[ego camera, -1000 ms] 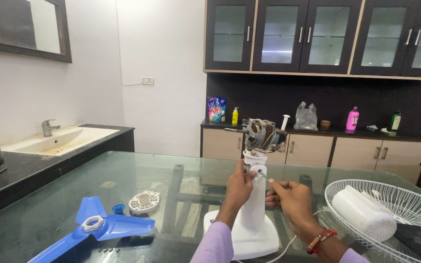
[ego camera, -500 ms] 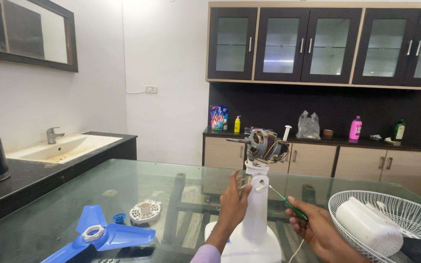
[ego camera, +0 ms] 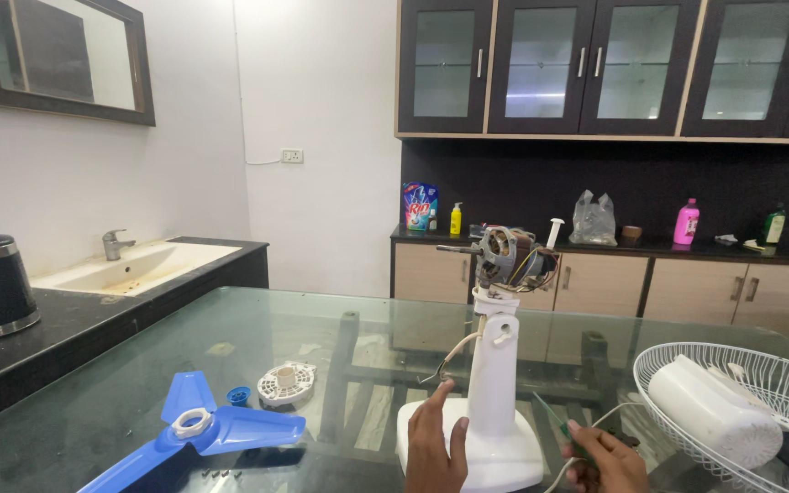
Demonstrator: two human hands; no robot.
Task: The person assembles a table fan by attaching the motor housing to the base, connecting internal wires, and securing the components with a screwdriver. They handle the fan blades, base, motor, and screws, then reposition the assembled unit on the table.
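Observation:
A white fan stand (ego camera: pixel 492 374) rises from its square base (ego camera: pixel 513 456) on the glass table (ego camera: pixel 230 329), with the bare motor (ego camera: pixel 509 257) on top and a loose cable hanging beside the neck. My left hand (ego camera: pixel 436 443) is low at the base, fingers spread, holding nothing. At the bottom edge my right hand (ego camera: pixel 603 459) grips a green-handled screwdriver (ego camera: pixel 559 427), its shaft pointing up-left, away from the stand.
A blue fan blade (ego camera: pixel 195 429), a small blue cap (ego camera: pixel 238 395), a round white cover (ego camera: pixel 287 382) and small screws lie on the left. A white wire guard (ego camera: pixel 732 365) holding a white motor housing (ego camera: pixel 714 409) sits right. Sink counter left, cabinets behind.
Both hands have dropped away from the stand's neck toward the base. The screwdriver has left the neck and come down with the right hand. The view has shifted slightly.

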